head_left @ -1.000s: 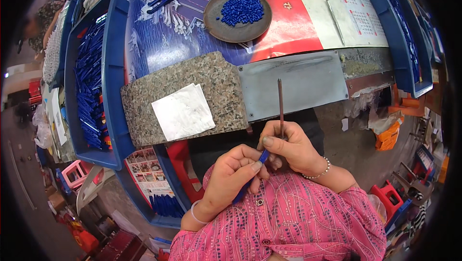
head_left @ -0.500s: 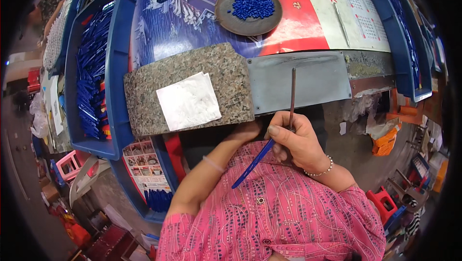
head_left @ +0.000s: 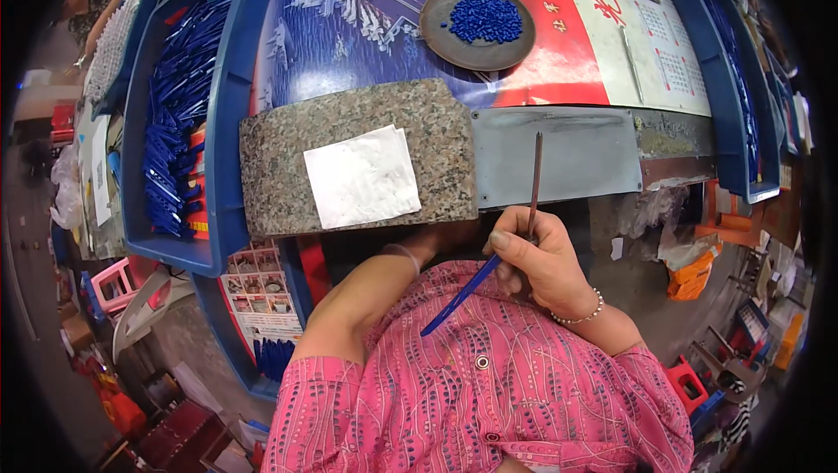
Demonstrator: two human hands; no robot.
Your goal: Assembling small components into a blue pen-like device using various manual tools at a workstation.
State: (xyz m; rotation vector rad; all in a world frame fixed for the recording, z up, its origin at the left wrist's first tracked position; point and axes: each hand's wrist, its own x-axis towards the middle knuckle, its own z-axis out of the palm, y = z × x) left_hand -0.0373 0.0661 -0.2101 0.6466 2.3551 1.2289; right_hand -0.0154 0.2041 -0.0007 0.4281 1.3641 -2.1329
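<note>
Right grip (head_left: 554,268): clenched on two items, thumb and fingers pinching both. A slim dark rod (head_left: 536,176) rises from it, away from the body, its pointed tip seen against a grey metal plate (head_left: 598,154) directly ahead. A slender blue strip (head_left: 461,297) slopes from it toward the body and to the left, in front of the pink patterned shirt (head_left: 559,386); contact with the cloth cannot be determined. A beaded bracelet (head_left: 583,317) sits at the wrist behind this grip.

Left grip (head_left: 449,234): left of the right grip, largely hidden in shade at the near edge of a granite slab (head_left: 278,163); cannot tell whether it is grasping or released.

Ahead and left of the right grip, a folded white sheet (head_left: 362,178) lies on the slab. Beyond the plate, a round brown dish (head_left: 438,35) bears a heap of short blue pieces (head_left: 486,17). A silver pen-shaped tool (head_left: 631,65) lies ahead and right of the grip. Well to its left, a blue plastic bin (head_left: 230,115) contains many loose blue lengths (head_left: 179,93)
</note>
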